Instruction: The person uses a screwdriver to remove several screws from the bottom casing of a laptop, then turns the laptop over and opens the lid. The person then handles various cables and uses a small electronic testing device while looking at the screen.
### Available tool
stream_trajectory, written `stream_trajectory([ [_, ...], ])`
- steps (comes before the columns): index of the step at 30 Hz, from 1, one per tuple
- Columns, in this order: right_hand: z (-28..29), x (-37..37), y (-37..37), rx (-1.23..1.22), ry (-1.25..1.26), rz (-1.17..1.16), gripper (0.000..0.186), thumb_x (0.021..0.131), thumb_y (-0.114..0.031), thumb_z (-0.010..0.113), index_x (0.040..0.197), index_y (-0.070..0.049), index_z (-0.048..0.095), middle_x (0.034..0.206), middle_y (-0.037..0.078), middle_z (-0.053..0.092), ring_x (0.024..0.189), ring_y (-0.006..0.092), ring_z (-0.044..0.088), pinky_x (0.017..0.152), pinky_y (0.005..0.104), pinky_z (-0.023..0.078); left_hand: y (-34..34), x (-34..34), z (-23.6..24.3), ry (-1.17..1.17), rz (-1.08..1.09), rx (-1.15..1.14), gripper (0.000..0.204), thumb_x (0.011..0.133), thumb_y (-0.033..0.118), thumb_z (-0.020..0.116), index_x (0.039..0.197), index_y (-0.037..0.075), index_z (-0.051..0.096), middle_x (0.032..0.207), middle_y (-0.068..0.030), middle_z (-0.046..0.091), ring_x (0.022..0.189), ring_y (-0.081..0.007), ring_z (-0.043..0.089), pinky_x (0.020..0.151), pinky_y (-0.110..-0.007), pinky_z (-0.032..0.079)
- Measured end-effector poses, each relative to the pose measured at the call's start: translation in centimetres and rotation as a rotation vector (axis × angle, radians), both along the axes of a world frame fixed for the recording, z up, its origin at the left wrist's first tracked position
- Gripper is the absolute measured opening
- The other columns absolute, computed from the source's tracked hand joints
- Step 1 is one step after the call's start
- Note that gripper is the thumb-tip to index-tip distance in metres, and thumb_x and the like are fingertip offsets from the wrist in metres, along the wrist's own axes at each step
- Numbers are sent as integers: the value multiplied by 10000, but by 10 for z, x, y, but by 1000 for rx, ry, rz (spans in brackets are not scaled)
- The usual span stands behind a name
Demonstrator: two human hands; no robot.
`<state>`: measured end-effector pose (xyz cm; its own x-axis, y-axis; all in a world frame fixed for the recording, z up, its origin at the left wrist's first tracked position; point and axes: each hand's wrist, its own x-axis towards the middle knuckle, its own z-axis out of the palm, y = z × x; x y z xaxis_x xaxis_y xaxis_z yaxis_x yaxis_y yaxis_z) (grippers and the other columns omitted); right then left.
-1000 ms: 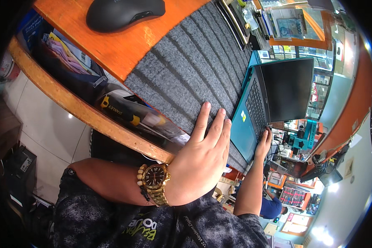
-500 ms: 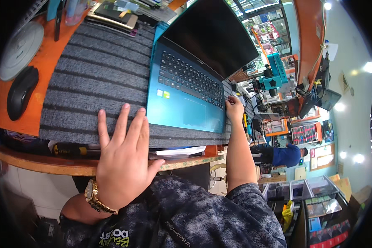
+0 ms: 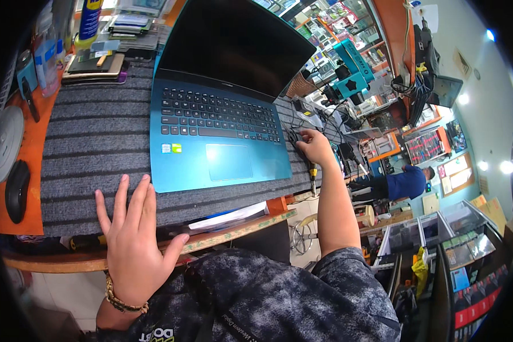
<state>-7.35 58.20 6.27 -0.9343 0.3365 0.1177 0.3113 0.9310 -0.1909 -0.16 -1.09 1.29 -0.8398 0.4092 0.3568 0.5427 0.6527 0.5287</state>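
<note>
My left hand (image 3: 134, 239) lies open with fingers spread, its fingertips on the grey striped mat (image 3: 97, 148) at the near left corner of an open teal laptop (image 3: 273, 165). The laptop's screen is dark. My right hand (image 3: 316, 145) is just beyond the laptop's right side, fingers curled among dark cables (image 3: 293, 122); what they grip is too hidden to name. A yellow-handled tool (image 3: 313, 170) lies under that hand, beside the laptop.
A black mouse (image 3: 17, 191), grey disc (image 3: 5, 142), bottles (image 3: 45, 62) and stacked phones (image 3: 94, 71) sit left. A teal microscope (image 3: 347, 77) stands behind cables on the right. A person in blue (image 3: 404, 183) is farther right. A wooden rail (image 3: 251, 231) edges the desk.
My view has swung round, bringing the desk more level and showing more of its left side. My right hand has moved from the laptop's right edge slightly outward into the cables, its fingers curling.
</note>
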Motion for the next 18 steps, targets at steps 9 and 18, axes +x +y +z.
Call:
stream_trajectory([
  [9, -15, 45, 20, 194, 173, -267, 583, 934, -304, 887, 1425, -36, 724, 1478, 289, 662, 1341, 513, 679, 1111, 542, 585, 11, 4, 5, 34, 28, -48, 899, 860, 356, 904, 1571, -104, 601, 1687, -215, 579, 1640, -470, 437, 1378, -735, 159],
  [18, -28, 74, 87, -145, 266, -299, 637, 895, -246, 820, 1477, -19, 693, 1196, 295, 803, 1158, 465, 781, 1053, 509, 608, 20, 10, 5, 62, 51, -97, 808, 960, 331, 828, 1623, -61, 583, 1714, -202, 575, 1658, -459, 428, 1401, -686, 135],
])
